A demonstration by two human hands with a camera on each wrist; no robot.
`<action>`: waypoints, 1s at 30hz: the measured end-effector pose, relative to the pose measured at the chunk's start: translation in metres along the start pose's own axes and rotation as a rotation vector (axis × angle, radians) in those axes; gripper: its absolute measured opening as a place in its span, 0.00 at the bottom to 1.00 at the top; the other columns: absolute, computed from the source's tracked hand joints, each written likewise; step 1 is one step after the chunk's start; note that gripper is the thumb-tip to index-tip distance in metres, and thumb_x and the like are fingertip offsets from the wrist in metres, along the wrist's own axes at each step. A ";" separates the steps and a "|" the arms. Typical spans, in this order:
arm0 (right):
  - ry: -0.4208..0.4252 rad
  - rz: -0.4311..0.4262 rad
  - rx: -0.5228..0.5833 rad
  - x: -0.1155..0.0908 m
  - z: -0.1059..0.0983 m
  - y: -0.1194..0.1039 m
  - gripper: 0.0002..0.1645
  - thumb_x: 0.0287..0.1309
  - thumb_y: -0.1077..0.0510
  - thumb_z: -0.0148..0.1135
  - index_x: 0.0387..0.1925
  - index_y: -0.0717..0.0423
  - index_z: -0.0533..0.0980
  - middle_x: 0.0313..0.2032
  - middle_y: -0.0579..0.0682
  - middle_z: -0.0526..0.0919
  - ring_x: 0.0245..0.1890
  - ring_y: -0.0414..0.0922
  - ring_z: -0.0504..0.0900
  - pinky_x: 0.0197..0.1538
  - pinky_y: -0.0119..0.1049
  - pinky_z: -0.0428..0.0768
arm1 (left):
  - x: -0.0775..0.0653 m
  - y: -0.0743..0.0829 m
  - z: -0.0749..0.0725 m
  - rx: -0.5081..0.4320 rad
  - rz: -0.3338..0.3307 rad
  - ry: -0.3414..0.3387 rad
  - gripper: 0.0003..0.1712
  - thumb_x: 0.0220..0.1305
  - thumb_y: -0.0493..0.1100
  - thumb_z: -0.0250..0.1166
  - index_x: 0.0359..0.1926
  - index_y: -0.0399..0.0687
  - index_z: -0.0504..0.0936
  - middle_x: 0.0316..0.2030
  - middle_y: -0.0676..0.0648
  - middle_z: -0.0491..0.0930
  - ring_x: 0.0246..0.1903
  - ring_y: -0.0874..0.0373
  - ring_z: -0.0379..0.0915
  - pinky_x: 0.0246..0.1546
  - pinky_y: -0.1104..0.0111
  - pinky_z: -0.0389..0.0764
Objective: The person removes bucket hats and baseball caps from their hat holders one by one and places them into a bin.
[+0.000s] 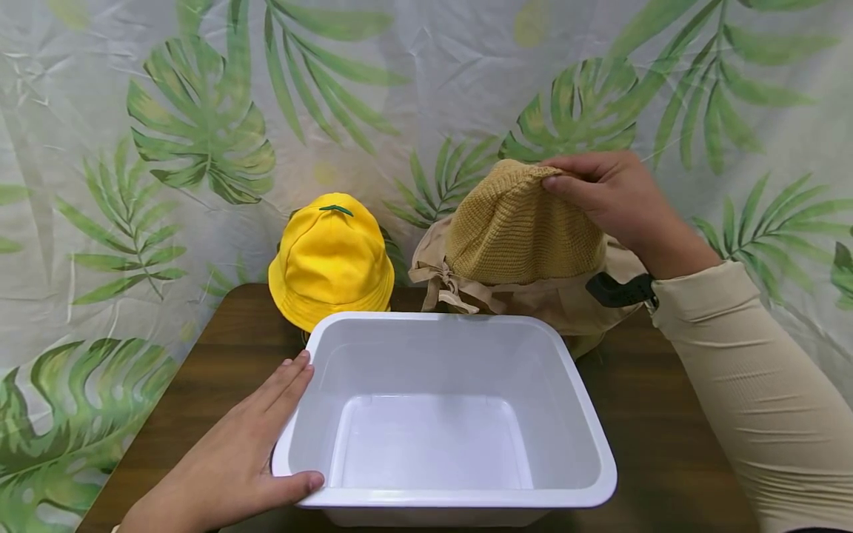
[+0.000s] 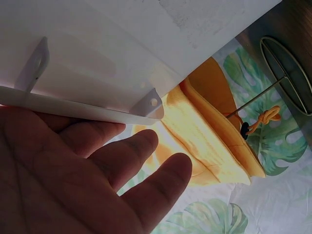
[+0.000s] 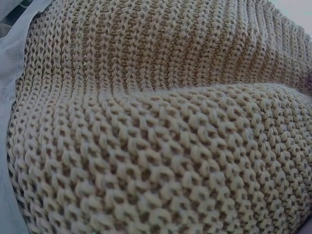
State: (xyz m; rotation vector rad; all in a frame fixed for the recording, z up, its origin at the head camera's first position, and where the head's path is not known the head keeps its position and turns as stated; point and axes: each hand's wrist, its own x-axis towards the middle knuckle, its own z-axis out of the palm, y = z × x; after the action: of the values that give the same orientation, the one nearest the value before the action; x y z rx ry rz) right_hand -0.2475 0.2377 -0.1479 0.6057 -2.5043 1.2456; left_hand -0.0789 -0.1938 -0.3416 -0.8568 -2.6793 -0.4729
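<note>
Pinched the knitted hat (image 1: 520, 229) with the right hand (image 1: 609, 191), braced the tub (image 1: 440, 498) with the parted fingers of the left hand (image 1: 236, 448), and probably needed a gentle lift.

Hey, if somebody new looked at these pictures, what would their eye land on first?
Probably the bright yellow hat, just behind the tub's left back corner, with a small green leaf on its crown. The big white tub at the front of the dark table would likely come next, the left hand resting on its left side. Behind it to the right, the right hand pinches a tan knit hat.
</note>
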 end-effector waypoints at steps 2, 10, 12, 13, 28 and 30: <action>-0.006 0.009 -0.001 0.001 -0.001 -0.001 0.17 0.64 0.50 0.65 0.52 0.48 0.85 0.44 0.36 0.85 0.47 0.39 0.79 0.42 0.28 0.75 | 0.000 -0.001 0.001 -0.004 0.001 0.002 0.63 0.51 0.71 0.69 0.76 0.40 0.55 0.77 0.46 0.51 0.72 0.45 0.52 0.66 0.83 0.37; 0.007 0.024 0.008 0.012 -0.004 -0.001 0.17 0.63 0.49 0.66 0.52 0.48 0.85 0.46 0.36 0.85 0.48 0.39 0.78 0.43 0.27 0.74 | -0.001 -0.002 0.002 -0.010 0.001 0.006 0.63 0.51 0.70 0.69 0.77 0.41 0.54 0.77 0.45 0.51 0.72 0.46 0.52 0.67 0.83 0.38; 0.018 0.031 0.007 0.015 -0.005 -0.001 0.18 0.63 0.48 0.66 0.52 0.47 0.85 0.45 0.36 0.85 0.48 0.39 0.78 0.43 0.27 0.73 | -0.001 -0.002 0.002 -0.012 0.001 0.008 0.63 0.51 0.70 0.69 0.77 0.41 0.54 0.77 0.46 0.51 0.72 0.45 0.52 0.67 0.83 0.37; 0.021 0.029 0.004 0.016 -0.005 -0.002 0.18 0.63 0.48 0.66 0.52 0.48 0.85 0.45 0.36 0.85 0.48 0.39 0.78 0.43 0.28 0.73 | -0.001 -0.003 0.002 -0.011 0.003 0.010 0.63 0.51 0.70 0.69 0.77 0.41 0.54 0.77 0.45 0.51 0.72 0.45 0.52 0.67 0.83 0.37; 0.024 0.119 -0.019 0.033 -0.010 -0.003 0.23 0.62 0.44 0.66 0.56 0.46 0.82 0.57 0.41 0.82 0.58 0.41 0.75 0.51 0.30 0.73 | -0.001 -0.003 0.003 0.017 0.016 0.024 0.63 0.51 0.71 0.69 0.77 0.41 0.55 0.76 0.46 0.52 0.73 0.45 0.52 0.68 0.81 0.36; 0.033 0.127 -0.004 0.036 -0.010 -0.002 0.23 0.61 0.44 0.66 0.56 0.45 0.83 0.54 0.39 0.83 0.58 0.42 0.75 0.51 0.31 0.72 | 0.000 -0.003 0.003 0.020 0.017 0.024 0.63 0.51 0.71 0.68 0.76 0.40 0.55 0.76 0.45 0.52 0.73 0.45 0.50 0.68 0.81 0.36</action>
State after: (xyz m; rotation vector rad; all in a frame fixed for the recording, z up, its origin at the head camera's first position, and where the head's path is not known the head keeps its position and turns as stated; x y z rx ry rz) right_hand -0.2769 0.2363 -0.1253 0.4278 -2.5517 1.2827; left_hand -0.0810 -0.1952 -0.3454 -0.8620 -2.6486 -0.4495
